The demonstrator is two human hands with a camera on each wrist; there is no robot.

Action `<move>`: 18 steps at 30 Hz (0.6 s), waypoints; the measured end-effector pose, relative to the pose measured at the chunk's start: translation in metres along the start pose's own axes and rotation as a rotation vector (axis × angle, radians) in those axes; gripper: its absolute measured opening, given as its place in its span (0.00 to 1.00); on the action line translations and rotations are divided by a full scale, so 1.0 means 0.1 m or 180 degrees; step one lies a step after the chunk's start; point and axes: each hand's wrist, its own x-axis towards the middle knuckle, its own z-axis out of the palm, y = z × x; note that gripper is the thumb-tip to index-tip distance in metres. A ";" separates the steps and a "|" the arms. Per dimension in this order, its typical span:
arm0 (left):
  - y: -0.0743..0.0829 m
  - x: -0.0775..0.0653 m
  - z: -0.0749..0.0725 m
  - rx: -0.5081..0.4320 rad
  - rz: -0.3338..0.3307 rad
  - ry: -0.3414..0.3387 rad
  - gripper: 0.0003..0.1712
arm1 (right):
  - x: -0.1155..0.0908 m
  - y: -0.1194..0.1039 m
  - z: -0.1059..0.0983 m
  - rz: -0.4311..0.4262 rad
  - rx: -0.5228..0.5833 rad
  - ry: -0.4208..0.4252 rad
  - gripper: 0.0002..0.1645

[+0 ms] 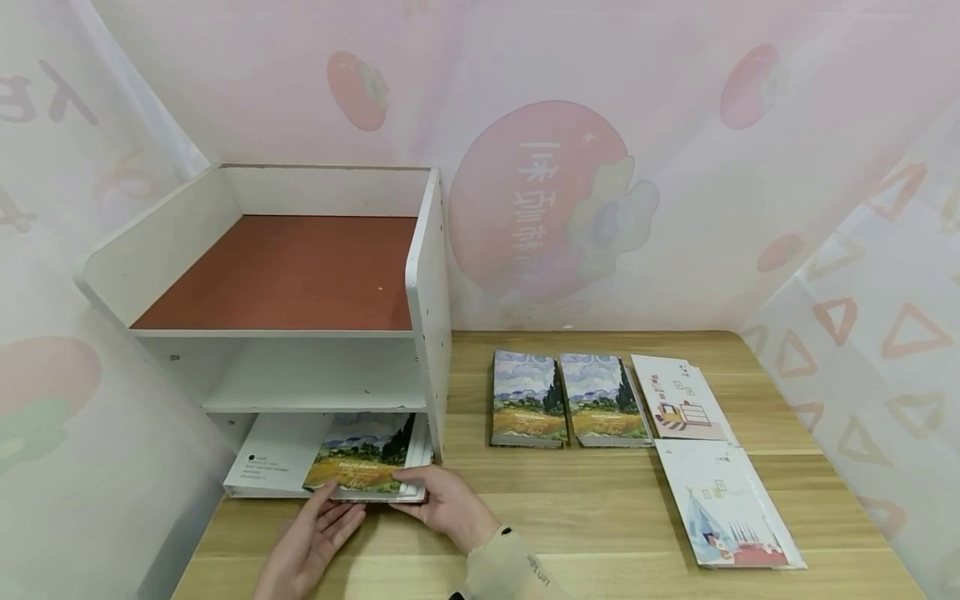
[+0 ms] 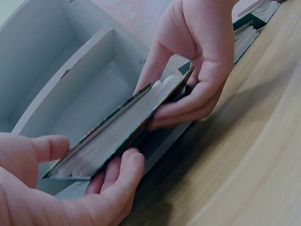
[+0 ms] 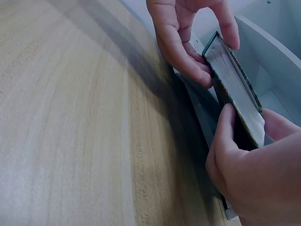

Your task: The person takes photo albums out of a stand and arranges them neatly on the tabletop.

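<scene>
We see a thick album with a painted landscape cover (image 1: 363, 462) at the mouth of the bottom compartment, its far part under the middle board and its near edge within reach outside. Our left hand (image 1: 307, 542) has its grip narrowed on one near corner, thumb above and fingers beneath; our right hand (image 1: 450, 504) grips the other end likewise. A flat white album with small dark print (image 1: 262, 468) lies below it in the compartment; we cannot tell whether the two touch farther in.

We judge the work part done: the white album lies inside the white shelf unit (image 1: 432, 333), the painted one is neither wholly in nor out, and one moment cannot tell us which way it goes. On the wooden table (image 1: 570, 525), two more painted albums (image 1: 528, 400) and two white illustrated albums (image 1: 723, 504) stay apart from the hands.

For moving, the side panel stands close on our right and the middle board limits lifting; toward us, bare wood gives more room.
</scene>
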 end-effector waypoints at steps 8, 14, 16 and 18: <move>0.11 -0.01 -0.13 -0.0237 -0.0137 -0.0290 0.61 | 0.01 0.00 0.01 -0.0059 -0.0158 0.0057 0.23; 0.14 0.04 -0.24 -0.0559 -0.0221 -0.0336 0.51 | -0.03 0.02 -0.01 -0.0060 -0.0200 0.0095 0.24; 0.14 0.06 -0.27 -0.0592 -0.0229 -0.0310 0.48 | -0.04 0.03 -0.02 -0.0060 -0.0218 0.0082 0.24; 0.15 0.08 -0.30 -0.0553 -0.0231 -0.0311 0.47 | -0.05 0.03 -0.02 -0.0074 -0.0256 0.0075 0.22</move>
